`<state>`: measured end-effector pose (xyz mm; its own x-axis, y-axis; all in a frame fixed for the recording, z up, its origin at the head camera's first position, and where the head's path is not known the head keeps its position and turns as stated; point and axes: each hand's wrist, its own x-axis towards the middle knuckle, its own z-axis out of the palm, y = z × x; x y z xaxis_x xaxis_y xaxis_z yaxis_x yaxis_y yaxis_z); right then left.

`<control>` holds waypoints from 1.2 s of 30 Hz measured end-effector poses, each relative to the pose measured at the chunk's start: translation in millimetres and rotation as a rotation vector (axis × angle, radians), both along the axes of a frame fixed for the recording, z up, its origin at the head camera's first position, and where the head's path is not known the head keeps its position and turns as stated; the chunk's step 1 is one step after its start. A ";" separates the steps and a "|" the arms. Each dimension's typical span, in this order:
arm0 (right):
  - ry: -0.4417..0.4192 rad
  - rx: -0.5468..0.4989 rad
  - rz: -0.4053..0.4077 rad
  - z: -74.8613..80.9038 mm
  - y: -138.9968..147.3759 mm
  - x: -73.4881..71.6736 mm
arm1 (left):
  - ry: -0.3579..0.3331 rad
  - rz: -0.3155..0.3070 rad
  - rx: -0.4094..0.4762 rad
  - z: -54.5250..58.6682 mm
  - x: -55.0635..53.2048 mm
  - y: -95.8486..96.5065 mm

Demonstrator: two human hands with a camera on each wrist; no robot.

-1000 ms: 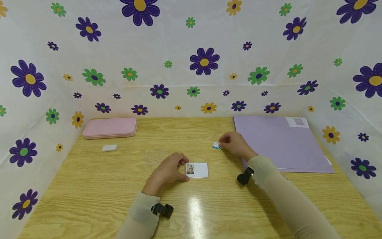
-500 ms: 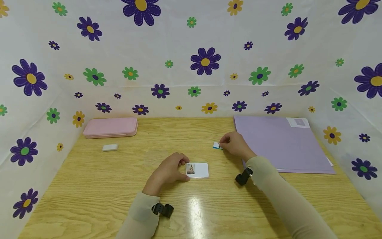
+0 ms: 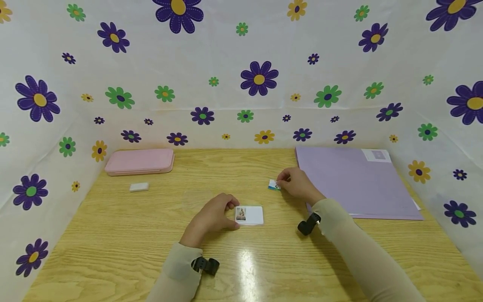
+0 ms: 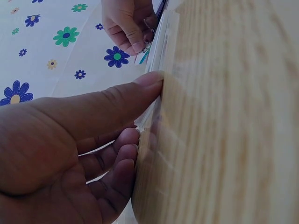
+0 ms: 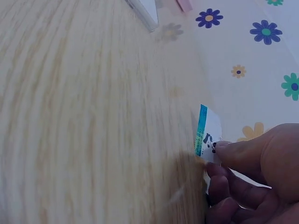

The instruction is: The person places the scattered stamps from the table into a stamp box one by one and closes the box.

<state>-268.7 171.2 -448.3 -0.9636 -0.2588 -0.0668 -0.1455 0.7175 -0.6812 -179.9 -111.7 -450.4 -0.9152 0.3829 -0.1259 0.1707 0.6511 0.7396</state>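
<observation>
**Printed slip (image 5: 211, 130) gripped at one end; flat case (image 3: 255, 215) braced at the other hand**

Handling, in this inspector's judgement: the slip looks thin, so a light pinch near its edge should serve best, leaving the printed face unbent. The flat case should be held by its sides only, level on the tabletop (image 3: 132, 247), with no finger laid over its white face. The main risk is creasing the slip or nudging the case askew.

Position: the slip projects from the fingertips of the right hand (image 3: 298, 183), its blue-banded end free and its other end clamped between thumb and finger. Whether its lower edge touches the wood cannot be told.

The case lies flat, nearer the person than the slip and apart from it. The left hand (image 3: 212, 214) spans its left end, thumb at the near corner and fingers curled at the far one, beside a small picture (image 3: 240, 214).

Beyond the right hand lies a lilac folder (image 3: 351, 180); at far left, a pink box (image 3: 139, 161) stands behind a white block (image 3: 139, 187).
</observation>
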 end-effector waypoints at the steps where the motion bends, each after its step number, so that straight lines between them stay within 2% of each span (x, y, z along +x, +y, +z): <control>1: 0.001 -0.005 0.001 0.6 0.1 0.6 | 0.000 0.000 -0.001 -0.1 0.2 -0.2; 8: -0.014 -0.054 0.004 2.5 0.5 3.9 | -0.011 0.009 0.006 1.4 1.0 -0.2; 16: -0.001 -0.031 0.007 2.8 0.1 4.8 | -0.024 0.014 0.017 3.5 2.5 0.7; 24: -0.032 -0.051 -0.019 5.9 -0.2 6.8 | -0.024 0.008 0.023 4.7 2.3 0.8; 36: -0.016 -0.066 -0.007 5.4 -4.2 8.7 | -0.020 -0.009 0.028 5.4 3.0 0.1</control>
<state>-260.0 166.9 -443.0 -0.9645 -0.2560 -0.0654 -0.1289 0.6721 -0.7291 -176.9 -111.7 -445.0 -0.9092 0.3946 -0.1331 0.1614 0.6286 0.7608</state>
